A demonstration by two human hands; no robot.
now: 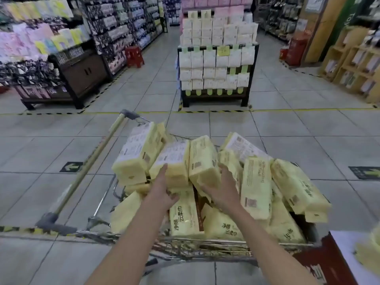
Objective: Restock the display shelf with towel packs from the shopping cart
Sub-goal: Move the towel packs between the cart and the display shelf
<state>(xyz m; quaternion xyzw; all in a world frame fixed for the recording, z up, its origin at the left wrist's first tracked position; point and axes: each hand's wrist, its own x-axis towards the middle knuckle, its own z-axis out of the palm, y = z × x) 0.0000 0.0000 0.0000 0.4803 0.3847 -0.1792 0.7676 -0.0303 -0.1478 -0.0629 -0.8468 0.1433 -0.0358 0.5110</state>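
Both forearms reach up from the bottom edge into the cart (205,242), which is heaped with pale yellow towel packs. The left hand (163,189) grips the left pack (174,156), fingers flat along its left side and thumb hooked under its near end. The right hand (225,191) grips the right pack (202,159) the same way from the right. These two packs sit side by side, touching, at centre frame between the hands. Their long axes run up the frame, away from the person, and their white printed labels face up; that print is too small to read. Just below the hands, a flat pack (184,214) reads 云柔巾. The cart's handle (92,167) slants along the left.
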